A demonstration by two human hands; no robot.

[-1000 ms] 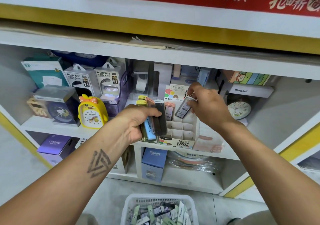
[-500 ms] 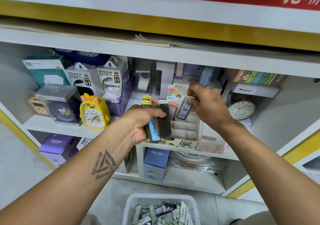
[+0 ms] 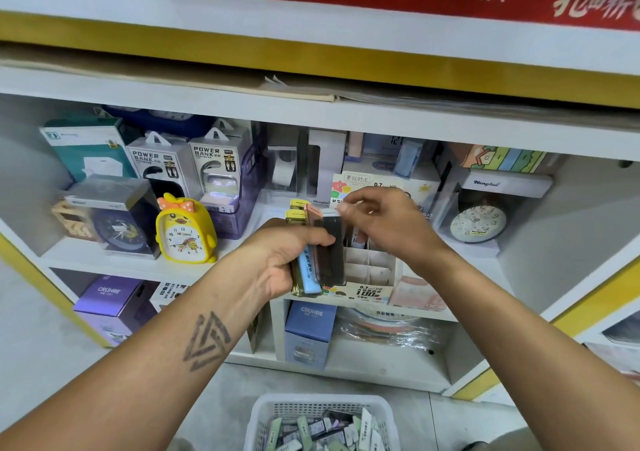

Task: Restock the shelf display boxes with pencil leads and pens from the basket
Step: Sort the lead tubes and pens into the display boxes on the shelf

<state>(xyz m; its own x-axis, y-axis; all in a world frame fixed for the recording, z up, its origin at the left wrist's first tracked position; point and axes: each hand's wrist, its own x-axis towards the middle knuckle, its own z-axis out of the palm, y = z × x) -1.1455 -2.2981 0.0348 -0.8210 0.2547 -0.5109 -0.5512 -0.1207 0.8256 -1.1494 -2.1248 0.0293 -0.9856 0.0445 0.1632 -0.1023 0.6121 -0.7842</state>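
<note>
The white shelf unit (image 3: 346,118) fills the view beyond both hands, crowded with boxed goods: power bank packs (image 3: 162,163) and a yellow chick-shaped alarm clock (image 3: 185,230) left of the left hand (image 3: 277,260), a round white clock (image 3: 478,223) right of the right hand (image 3: 388,222). Below the forearms, a white plastic mesh basket (image 3: 322,407) holds many small lead cases, its lower part cut off. Behind the hands, the white cardboard display box (image 3: 367,274) shows open divided cells. The left hand grasps a fanned stack of slim pencil lead cases (image 3: 320,249); the right hand's fingers pinch the top of the dark one, their tips partly hidden.
</note>
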